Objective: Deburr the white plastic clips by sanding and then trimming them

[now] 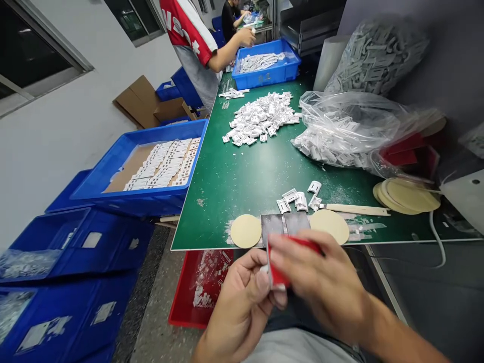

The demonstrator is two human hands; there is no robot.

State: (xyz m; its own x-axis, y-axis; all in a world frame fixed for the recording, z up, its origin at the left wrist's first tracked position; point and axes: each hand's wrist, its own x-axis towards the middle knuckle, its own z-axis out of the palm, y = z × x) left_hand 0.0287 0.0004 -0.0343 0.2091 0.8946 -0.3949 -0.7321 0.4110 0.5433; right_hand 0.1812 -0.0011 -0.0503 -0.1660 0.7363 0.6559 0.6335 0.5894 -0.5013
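Observation:
Just off the near edge of the green table, my left hand [244, 302] pinches a small white part [279, 287], mostly hidden by the fingers. My right hand [321, 282], slightly blurred, is wrapped over a red block [279, 269] held against that part. Beyond the hands, two dark grey pads [273, 226] lie at the table edge between a cream disc [246, 231] and a second cream disc [329, 226]. Several loose white parts [301, 201] sit behind the pads, beside a flat wooden-coloured stick [355, 208].
A pile of white parts [260, 117] covers the green table [223, 176] farther back, near a clear bag [340, 138]. Blue bins [102, 181] stand left; a red bin [183, 297] is below. A person in a red sleeve [192, 33] works behind.

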